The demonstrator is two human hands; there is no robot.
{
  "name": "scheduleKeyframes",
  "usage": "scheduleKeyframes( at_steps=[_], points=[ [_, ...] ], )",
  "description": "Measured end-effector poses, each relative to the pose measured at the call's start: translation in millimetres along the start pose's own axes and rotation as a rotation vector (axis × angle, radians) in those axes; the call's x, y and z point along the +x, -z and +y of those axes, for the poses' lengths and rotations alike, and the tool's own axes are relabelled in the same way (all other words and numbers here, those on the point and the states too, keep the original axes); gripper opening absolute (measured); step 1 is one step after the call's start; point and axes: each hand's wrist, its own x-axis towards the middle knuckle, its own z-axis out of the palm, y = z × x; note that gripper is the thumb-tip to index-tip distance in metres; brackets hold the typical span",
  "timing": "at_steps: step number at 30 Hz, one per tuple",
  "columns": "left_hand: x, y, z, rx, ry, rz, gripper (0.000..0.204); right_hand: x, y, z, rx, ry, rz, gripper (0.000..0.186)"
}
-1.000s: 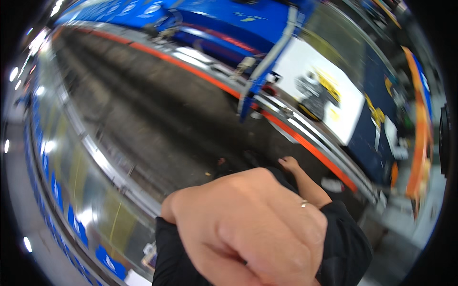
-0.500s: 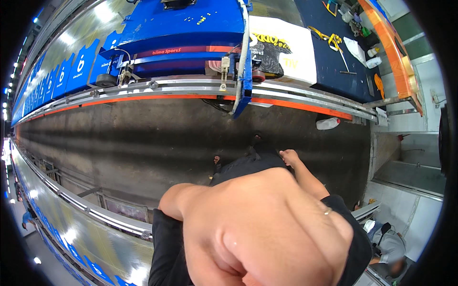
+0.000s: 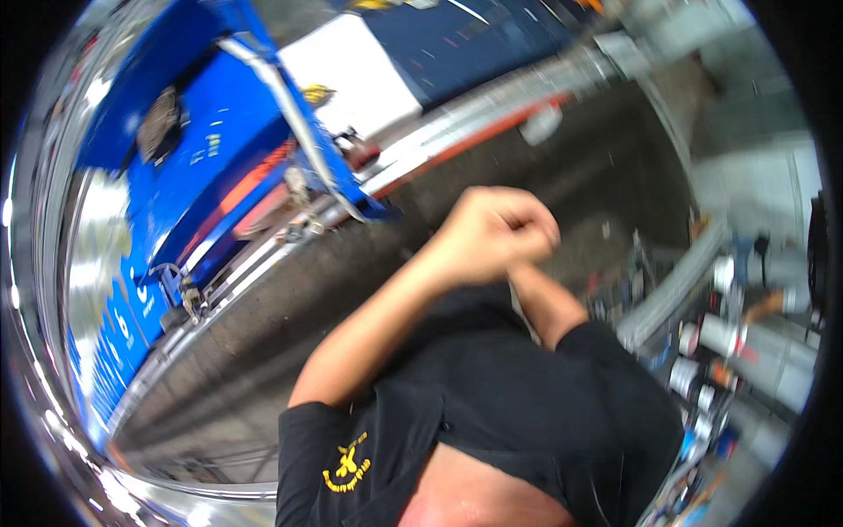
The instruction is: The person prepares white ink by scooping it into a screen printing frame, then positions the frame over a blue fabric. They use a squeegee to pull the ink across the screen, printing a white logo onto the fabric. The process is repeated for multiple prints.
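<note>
My left hand (image 3: pixel 499 227) is in front of my body, its fingers curled inward. Whether anything lies inside that curl I cannot make out, as the picture is smeared. The left forearm (image 3: pixel 378 338) crosses from the lower left. My right forearm (image 3: pixel 549 307) rises from the lower right and passes behind the left hand. That overlap hides my right hand, so its fingers do not show. Beyond the hands is dark floor, with the rail of a long table farther off.
A blue machine frame (image 3: pixel 206 149) stands on the table rail (image 3: pixel 439 154) at the upper left, near printed blue pieces (image 3: pixel 127 329). Right of it lie a white sheet (image 3: pixel 356 75) and a dark blue surface (image 3: pixel 479 44). Blurred containers (image 3: pixel 702 378) crowd the right.
The view has turned, bringing the blue machine farther left. My left hand has come down from close before the camera to in front of my body. My right hand is now hidden behind it.
</note>
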Motion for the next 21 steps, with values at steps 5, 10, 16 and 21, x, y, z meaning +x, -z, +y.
scheduleKeyframes(
  at_steps=[5,10,16,21],
  points=[
    [5,9,-9,-0.243,0.357,-0.060,0.011,-23,-24,16,0.199,-0.138,0.077,0.051],
    [-6,16,-5,-0.348,0.316,-0.080,0.015,-59,-18,4,0.269,-0.375,-0.007,0.056],
    [-61,16,73,-0.412,0.121,-0.309,0.022,-82,-63,8,0.143,-0.333,-0.021,0.060],
    [-50,14,157,-0.629,-0.401,-0.795,0.061,-85,-99,-5,0.134,-0.326,0.154,0.042]
  ],
)
